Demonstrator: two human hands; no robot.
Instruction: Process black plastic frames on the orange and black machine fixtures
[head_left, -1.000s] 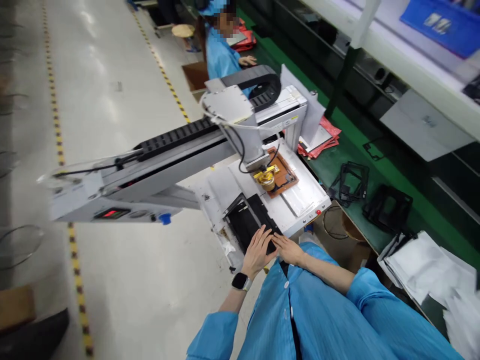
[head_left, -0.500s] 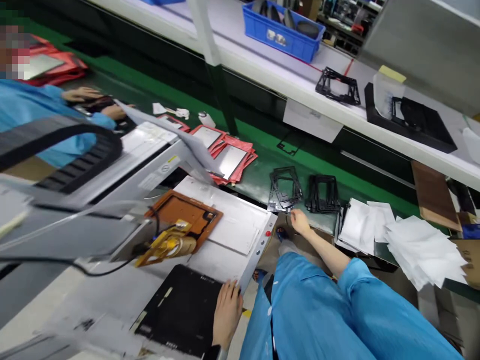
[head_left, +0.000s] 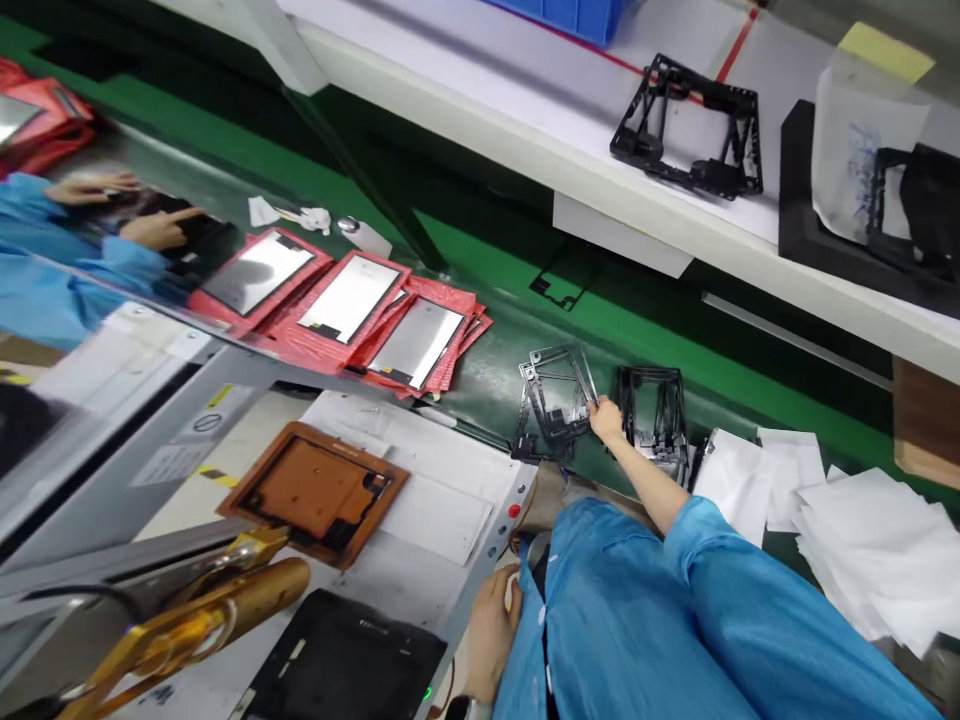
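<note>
My right hand [head_left: 606,420] reaches out over the green belt [head_left: 480,270] and pinches the edge of the top black plastic frame [head_left: 556,398] of a small stack. A second stack of black frames [head_left: 657,410] lies just right of it. My left hand [head_left: 491,630] is curled at the front edge of the white machine bed [head_left: 442,480], near its side panel with the red button [head_left: 514,511]; what its fingers grip is hidden. A black panel [head_left: 345,665] lies on the bed in front of it.
An orange-brown fixture [head_left: 315,490] sits on the bed under a brass dispensing nozzle [head_left: 217,610]. Red-backed panels [head_left: 352,310] fan out on the belt. White sheets [head_left: 847,530] pile at right. A co-worker's hands [head_left: 150,225] work at far left. More black frames [head_left: 690,125] sit on the white shelf.
My right hand has moved from the belt edge onto the frame stack and taken hold of the top frame. My left hand slid off the black panel to the bed's edge. The view swung right.
</note>
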